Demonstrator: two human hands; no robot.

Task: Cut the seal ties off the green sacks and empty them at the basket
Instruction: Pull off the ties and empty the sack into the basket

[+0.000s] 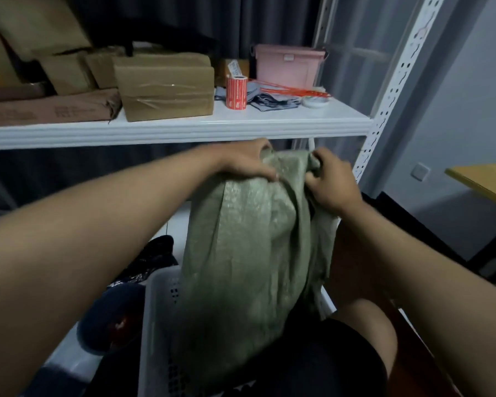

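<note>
A green woven sack (249,253) hangs upright in front of me, its lower end down inside a white perforated basket (159,313). My left hand (244,161) grips the sack's top left corner. My right hand (331,179) pinches the bunched fabric at the top right. Both hands hold the sack just below the white shelf edge. I cannot see the sack's opening, any contents, or a seal tie on it.
The white shelf (184,126) carries cardboard boxes (166,90), a red label roll (236,93), red ties (289,91), a tape roll (315,102) and a pink bin (288,68). A perforated white upright (390,90) stands right. Dark bags (155,256) lie left of the basket.
</note>
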